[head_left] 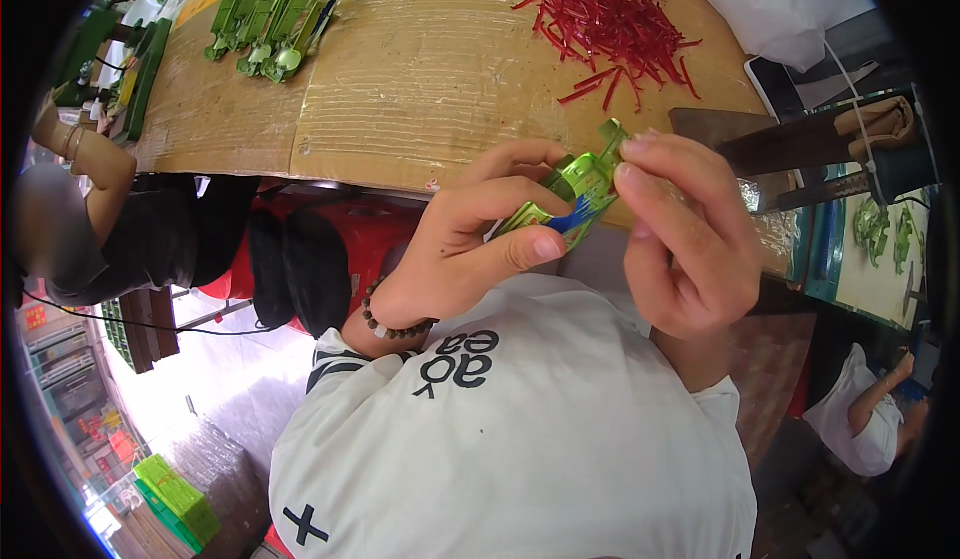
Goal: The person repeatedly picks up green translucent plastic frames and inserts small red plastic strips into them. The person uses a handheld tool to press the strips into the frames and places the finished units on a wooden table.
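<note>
Green plastic, with a blue patch on one flank, makes up the small part held up at the near edge of the counter, tilted and not resting on the surface. The left hand is clamped on its body, thumb on the near side and fingers around the back. The right hand has thumb and forefinger brought close together at the part's raised end; I cannot tell whether they pinch it or merely touch it.

Similar green parts lie grouped toward the counter's far left corner, and loose red strips are heaped toward its far edge, on the right.

The step in hand looks like trimming or cleaning up the part by fingertip. The next move probably calls for a steady left grip while the right fingertips work that end.
</note>
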`<state>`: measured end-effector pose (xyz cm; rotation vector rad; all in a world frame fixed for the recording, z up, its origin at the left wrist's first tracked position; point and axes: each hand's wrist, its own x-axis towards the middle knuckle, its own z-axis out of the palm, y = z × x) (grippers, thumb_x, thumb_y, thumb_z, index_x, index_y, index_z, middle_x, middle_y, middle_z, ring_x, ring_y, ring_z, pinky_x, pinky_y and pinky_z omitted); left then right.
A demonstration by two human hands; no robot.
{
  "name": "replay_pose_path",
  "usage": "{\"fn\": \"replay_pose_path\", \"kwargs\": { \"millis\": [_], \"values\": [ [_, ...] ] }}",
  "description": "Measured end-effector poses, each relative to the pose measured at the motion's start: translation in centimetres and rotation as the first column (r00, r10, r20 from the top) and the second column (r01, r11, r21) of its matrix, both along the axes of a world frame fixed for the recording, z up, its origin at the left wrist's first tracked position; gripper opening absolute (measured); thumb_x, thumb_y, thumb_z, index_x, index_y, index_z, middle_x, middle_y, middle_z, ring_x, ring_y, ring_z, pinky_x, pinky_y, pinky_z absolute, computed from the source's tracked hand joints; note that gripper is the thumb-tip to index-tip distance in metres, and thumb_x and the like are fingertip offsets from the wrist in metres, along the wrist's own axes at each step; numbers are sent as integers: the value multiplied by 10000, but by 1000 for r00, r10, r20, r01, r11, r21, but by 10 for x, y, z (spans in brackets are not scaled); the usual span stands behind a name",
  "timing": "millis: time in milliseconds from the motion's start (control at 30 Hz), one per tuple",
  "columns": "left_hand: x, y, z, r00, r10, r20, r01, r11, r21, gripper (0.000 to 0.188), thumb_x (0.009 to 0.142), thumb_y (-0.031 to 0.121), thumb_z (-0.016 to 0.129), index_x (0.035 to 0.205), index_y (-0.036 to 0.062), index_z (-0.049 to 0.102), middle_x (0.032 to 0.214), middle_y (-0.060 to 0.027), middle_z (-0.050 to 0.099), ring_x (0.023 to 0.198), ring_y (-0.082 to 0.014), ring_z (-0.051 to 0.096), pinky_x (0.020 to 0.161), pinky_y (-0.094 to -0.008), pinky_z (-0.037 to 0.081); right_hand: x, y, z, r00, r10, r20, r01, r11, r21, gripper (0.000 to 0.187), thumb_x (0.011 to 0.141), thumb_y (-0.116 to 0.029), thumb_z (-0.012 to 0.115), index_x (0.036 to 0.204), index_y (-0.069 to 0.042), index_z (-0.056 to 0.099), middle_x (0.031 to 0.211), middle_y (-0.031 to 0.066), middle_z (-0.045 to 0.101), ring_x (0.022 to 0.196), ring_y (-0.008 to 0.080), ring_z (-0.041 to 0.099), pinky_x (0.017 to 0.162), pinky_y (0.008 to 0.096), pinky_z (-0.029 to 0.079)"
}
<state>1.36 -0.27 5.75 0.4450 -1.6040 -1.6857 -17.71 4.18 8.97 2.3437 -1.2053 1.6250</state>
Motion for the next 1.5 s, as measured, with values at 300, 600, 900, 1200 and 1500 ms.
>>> {"fn": "replay_pose_path", "kwargs": {
  "millis": [300, 600, 900, 1200, 1500],
  "values": [
    [-8, -2, -1, 986, 164, 29, -149, 944, -294, 252, 771, 200, 706, 898, -8, 638, 1171, -190, 468, 1010, -282, 544, 867, -351, 423, 14, -2, -25, 895, 56, 442, -98, 992, 74, 315, 663, 18, 725, 969, -14, 657, 1059, 214, 572, 877, 256, 607, 761, 324, 507],
    [-9, -2, -2, 987, 162, 20, -150, 949, -276, 267, 778, 207, 696, 916, -13, 632, 1192, -205, 473, 1062, -304, 525, 884, -359, 413, 8, -15, -28, 972, 57, 228, -31, 993, -116, 383, 640, -62, 759, 1003, -47, 637, 1062, 194, 583, 909, 293, 615, 727, 333, 535],
    [-15, -2, -8, 986, 160, -34, -164, 971, -174, 279, 806, 222, 665, 934, -24, 627, 1189, -224, 510, 1070, -287, 525, 899, -356, 397, 17, -13, -34, 976, -134, 171, 158, 978, -137, 422, 652, -138, 766, 1038, -54, 617, 1053, 179, 601, 862, 278, 633, 677, 306, 540],
    [-16, 2, -11, 990, 132, -42, -139, 952, -272, 328, 841, 249, 632, 944, -62, 602, 1252, -267, 442, 1044, -301, 554, 877, -354, 433, 19, -8, -33, 951, -127, 281, 141, 990, -31, 440, 642, -147, 790, 1029, -43, 609, 1061, 186, 596, 836, 265, 644, 654, 304, 540],
    [-16, -6, -16, 978, 179, -109, -209, 828, -521, 410, 826, 340, 632, 960, -47, 616, 1240, -338, 431, 1017, -369, 578, 837, -364, 463, 18, -5, -29, 937, 66, 344, -51, 997, -52, 505, 633, -175, 814, 1072, -60, 591, 1098, 203, 581, 936, 316, 612, 731, 340, 526]
  ]
}}
